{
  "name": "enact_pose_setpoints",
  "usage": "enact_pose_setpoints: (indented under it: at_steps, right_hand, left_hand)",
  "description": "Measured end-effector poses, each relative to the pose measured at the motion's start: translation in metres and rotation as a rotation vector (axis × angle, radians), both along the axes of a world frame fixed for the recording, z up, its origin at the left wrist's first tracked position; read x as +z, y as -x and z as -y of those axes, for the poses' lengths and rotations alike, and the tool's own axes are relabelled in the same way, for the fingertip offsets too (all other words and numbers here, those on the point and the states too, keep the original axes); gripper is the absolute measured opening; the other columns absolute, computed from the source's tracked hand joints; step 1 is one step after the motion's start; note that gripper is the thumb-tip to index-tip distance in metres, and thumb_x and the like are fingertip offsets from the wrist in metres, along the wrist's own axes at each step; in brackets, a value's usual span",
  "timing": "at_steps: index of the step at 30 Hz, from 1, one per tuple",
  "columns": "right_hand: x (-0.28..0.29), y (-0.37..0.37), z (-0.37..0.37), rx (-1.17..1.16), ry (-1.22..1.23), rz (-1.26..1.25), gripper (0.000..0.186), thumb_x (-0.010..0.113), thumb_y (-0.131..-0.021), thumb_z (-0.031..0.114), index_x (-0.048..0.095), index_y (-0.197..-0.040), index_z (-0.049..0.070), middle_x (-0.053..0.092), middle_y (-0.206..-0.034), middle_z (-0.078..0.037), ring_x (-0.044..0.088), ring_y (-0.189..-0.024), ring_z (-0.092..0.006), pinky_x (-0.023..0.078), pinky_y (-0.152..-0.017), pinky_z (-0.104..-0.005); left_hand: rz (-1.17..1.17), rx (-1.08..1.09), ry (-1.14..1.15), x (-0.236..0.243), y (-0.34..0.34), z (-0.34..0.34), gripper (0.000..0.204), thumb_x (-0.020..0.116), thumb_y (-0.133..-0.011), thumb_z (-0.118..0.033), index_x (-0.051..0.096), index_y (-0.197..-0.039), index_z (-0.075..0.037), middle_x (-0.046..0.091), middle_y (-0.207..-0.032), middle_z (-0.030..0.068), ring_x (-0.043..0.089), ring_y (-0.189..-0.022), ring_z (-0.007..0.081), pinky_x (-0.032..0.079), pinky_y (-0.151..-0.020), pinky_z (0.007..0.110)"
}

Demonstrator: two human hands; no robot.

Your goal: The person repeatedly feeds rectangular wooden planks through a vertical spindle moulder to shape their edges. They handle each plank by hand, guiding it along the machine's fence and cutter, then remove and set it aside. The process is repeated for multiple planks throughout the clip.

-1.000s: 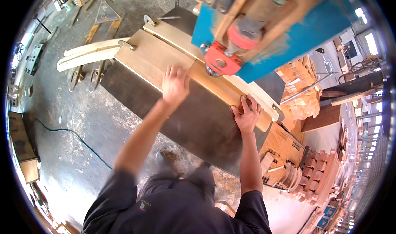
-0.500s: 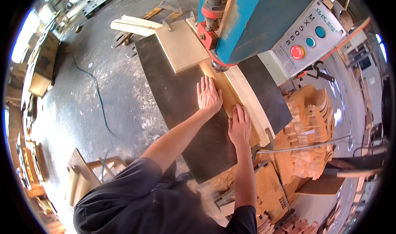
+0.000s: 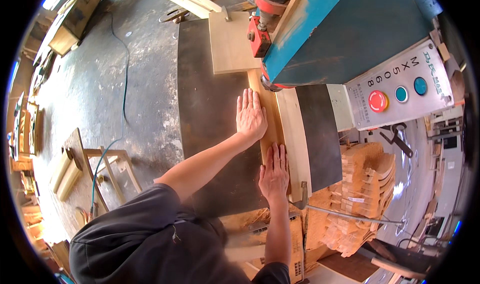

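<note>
A long, narrow wooden strip (image 3: 271, 120) lies on the dark machine table (image 3: 212, 134), along a pale straight wooden guide board (image 3: 296, 149). My left hand (image 3: 251, 118) rests flat at the strip's left edge, fingers stretched toward the spindle. Nearer to me, my right hand (image 3: 274, 173) lies on the strip with its fingers extended, beside the guide board. Just beyond my left fingertips, the machine's spindle head (image 3: 270, 84) sits above the strip; its cutter is hidden. A flat pale board (image 3: 232, 46) lies on the table's far part, left of the spindle. Neither hand grips anything.
A metal clamp (image 3: 301, 196) holds the guide board's near end. The blue machine body (image 3: 350, 39) and its button panel (image 3: 400, 86) overhang the right. Stacked curved wooden pieces (image 3: 367, 184) with sawdust stand below. A cable (image 3: 125, 99) runs across the floor at left.
My view has turned, so the table stands more upright in the picture and the machine appears larger. Both hands stay flat by the strip; whether it slid is hard to tell.
</note>
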State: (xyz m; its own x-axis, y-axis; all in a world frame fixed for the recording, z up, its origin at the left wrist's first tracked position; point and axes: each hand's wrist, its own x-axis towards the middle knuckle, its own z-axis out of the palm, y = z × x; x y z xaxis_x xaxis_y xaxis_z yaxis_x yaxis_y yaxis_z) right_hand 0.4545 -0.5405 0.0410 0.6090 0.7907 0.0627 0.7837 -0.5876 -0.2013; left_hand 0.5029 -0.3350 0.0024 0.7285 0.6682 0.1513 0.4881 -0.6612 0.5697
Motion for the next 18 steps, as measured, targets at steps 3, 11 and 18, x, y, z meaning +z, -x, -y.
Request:
enact_pose_setpoints:
  at_steps: [3, 11, 18]
  right_hand:
    - [0.002, 0.000, -0.004, -0.001, 0.004, -0.007, 0.067, 0.064, -0.097, 0.017, 0.043, -0.158, -0.003, 0.036, -0.170, -0.018, 0.029, -0.160, -0.0389, 0.027, -0.131, -0.0512]
    - [-0.001, 0.002, 0.001, 0.033, -0.045, -0.021, 0.063, 0.056, -0.100, 0.010, 0.040, -0.159, -0.005, 0.036, -0.169, -0.020, 0.029, -0.159, -0.0427, 0.028, -0.130, -0.0538]
    - [-0.003, 0.009, 0.014, 0.081, -0.063, -0.013, 0.061, 0.051, -0.099, 0.007, 0.041, -0.157, -0.008, 0.037, -0.168, -0.024, 0.031, -0.157, -0.0465, 0.029, -0.128, -0.0575]
  left_hand:
    - [0.030, 0.034, -0.018, -0.003, -0.001, 0.001, 0.065, 0.052, -0.104, -0.021, 0.035, -0.159, 0.010, 0.036, -0.168, 0.0277, 0.024, -0.163, 0.0375, 0.015, -0.134, 0.049]
    - [-0.002, 0.064, -0.015, 0.004, -0.005, 0.009, 0.066, 0.048, -0.105, -0.025, 0.035, -0.159, 0.011, 0.034, -0.168, 0.0306, 0.024, -0.162, 0.0391, 0.016, -0.134, 0.048]
    - [-0.005, 0.079, -0.037, -0.003, -0.003, 0.010, 0.067, 0.047, -0.106, -0.027, 0.035, -0.159, 0.012, 0.033, -0.169, 0.0297, 0.023, -0.162, 0.0387, 0.015, -0.134, 0.047]
